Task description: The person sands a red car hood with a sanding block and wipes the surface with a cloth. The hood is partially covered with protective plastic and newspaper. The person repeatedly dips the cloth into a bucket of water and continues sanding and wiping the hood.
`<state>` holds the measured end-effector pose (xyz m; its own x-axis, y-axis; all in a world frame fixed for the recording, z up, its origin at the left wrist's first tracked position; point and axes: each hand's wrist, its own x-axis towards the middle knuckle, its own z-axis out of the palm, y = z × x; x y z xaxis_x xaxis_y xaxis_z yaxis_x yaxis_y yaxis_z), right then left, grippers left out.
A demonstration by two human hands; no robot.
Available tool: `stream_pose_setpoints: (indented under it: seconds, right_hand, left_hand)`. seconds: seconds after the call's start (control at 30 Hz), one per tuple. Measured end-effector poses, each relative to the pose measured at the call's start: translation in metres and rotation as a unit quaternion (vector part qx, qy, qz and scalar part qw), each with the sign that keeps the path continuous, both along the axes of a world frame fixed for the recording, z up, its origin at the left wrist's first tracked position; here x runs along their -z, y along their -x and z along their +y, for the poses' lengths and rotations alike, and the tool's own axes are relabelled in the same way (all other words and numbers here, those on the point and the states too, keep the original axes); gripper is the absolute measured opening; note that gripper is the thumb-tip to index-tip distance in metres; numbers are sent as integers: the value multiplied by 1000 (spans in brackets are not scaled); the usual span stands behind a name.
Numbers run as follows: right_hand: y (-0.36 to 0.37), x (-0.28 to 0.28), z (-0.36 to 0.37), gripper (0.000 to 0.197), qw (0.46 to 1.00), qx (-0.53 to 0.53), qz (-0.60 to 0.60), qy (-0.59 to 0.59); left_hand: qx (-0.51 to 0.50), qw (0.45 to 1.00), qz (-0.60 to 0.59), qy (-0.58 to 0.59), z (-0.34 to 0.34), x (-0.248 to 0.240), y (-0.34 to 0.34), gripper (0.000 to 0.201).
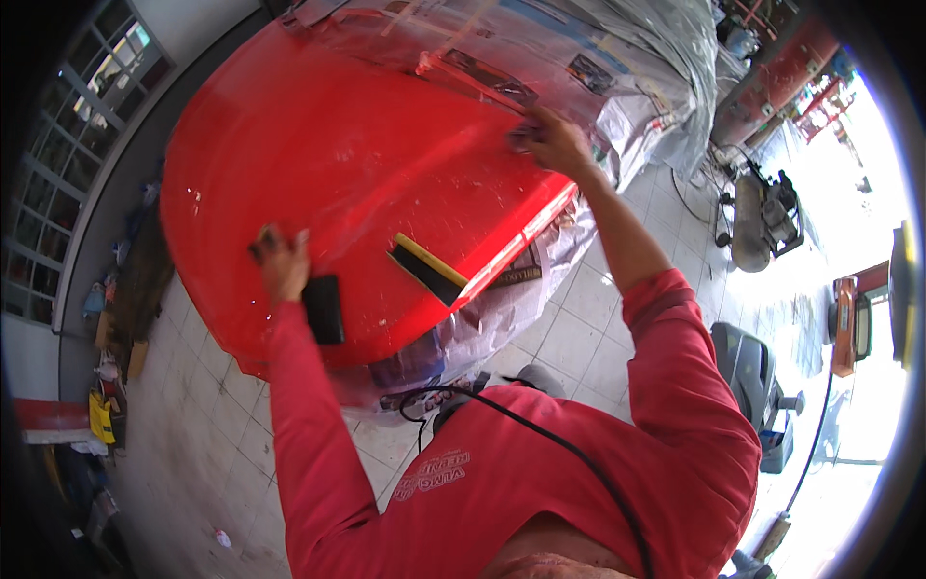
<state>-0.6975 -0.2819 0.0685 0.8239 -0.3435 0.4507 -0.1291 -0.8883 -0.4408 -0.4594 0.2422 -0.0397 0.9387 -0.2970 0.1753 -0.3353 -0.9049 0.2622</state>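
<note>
Evidently, the red panel (333, 145) lies before the person, its near edge slanting from near left to far right. At left, the left hand (282, 271) grips a small dark block (258, 250); at far right, the right hand (559, 145) grips a blurred dark wad (524, 138); neither long axis is discernible. A yellow-and-black bar (428, 271) points far left to near right, presumably kept within reach.

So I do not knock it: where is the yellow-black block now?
In the head view, the block lies on the red panel, right of the black pad.
</note>
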Motion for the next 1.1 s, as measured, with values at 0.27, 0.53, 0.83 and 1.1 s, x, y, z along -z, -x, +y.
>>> stream_pose_setpoints:
  seconds: [0.27,0.53,0.83,1.1]
  right_hand:
    - [18,76,-35,63,981,121,-112,102]
    - [-9,42,-58,26,997,34,-61,14]
    - [-116,-80,-105,33,933,-356,10,-45]
    - [-203,-110,-181,33,870,-441,37,-217]
  left_hand:
    - [-39,998,-22,38,-101,-8,28,98]
    - [212,977,-31,19,-429,-52,70,106]
    - [334,935,-120,-24,-372,-43,79,81]
    - [47,998,32,19,-336,-76,-31,81]
